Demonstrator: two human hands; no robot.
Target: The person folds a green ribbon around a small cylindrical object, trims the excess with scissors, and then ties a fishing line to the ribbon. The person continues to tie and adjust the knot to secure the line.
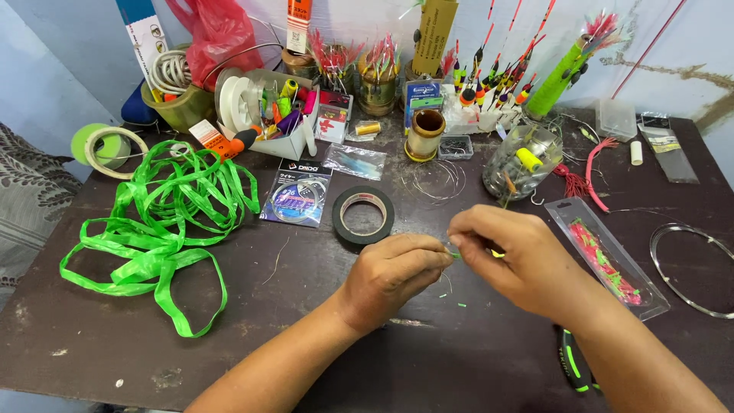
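My left hand (394,275) and my right hand (516,256) meet fingertip to fingertip above the dark table (306,321). Between the pinched fingers sits a tiny green piece (455,254), and a bit of yellow (497,253) shows under my right fingers. Both hands pinch this small item; a thin wire may run from it but is too fine to tell. Small green snippets (451,298) lie on the table just below the hands. A roll of black tape (363,216) lies flat just beyond my left hand.
A tangle of green plastic ribbon (164,222) covers the left side. A clear packet of pink and green lures (608,260) lies right, beside a wire loop (692,268). A black-green tool handle (573,363) lies under my right forearm. Jars, floats and spools crowd the back edge.
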